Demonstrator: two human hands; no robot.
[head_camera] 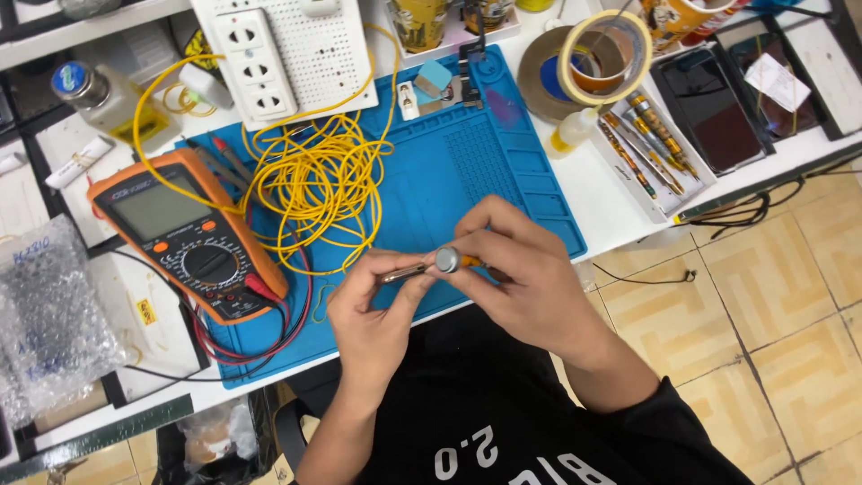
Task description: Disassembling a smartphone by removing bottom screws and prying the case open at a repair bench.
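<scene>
Both hands meet low over the front edge of the blue silicone work mat (467,171), just above the person's black shirt (485,404). The right hand (525,269) is curled, its fingers pinched round the handle of a small precision screwdriver with a round silver end cap and an orange band (446,260); the cap faces up towards the camera. The left hand (373,314) comes up from below with fingers bent, its thumb and forefinger closed on the slim metal shaft (401,274) that sticks out to the left of the cap. So the screwdriver is held between the two hands in the air, lying roughly level, clear of the mat.

To the left on the mat lies an orange-cased digital multimeter with a grey screen and a black dial (184,233), its red and black leads (269,332) looping round its near end. Just beside it, in the middle of the mat, sits a loose tangle of thin yellow wire (314,189). Behind that rests a white perforated board with a white socket strip (287,54). On the white bench (593,193) to the right of the mat are stacked rolls of tape, tan and yellow (593,58), a small clear bottle with yellowish liquid (570,135) and a white tray of striped-handled screwdrivers (651,148)
</scene>
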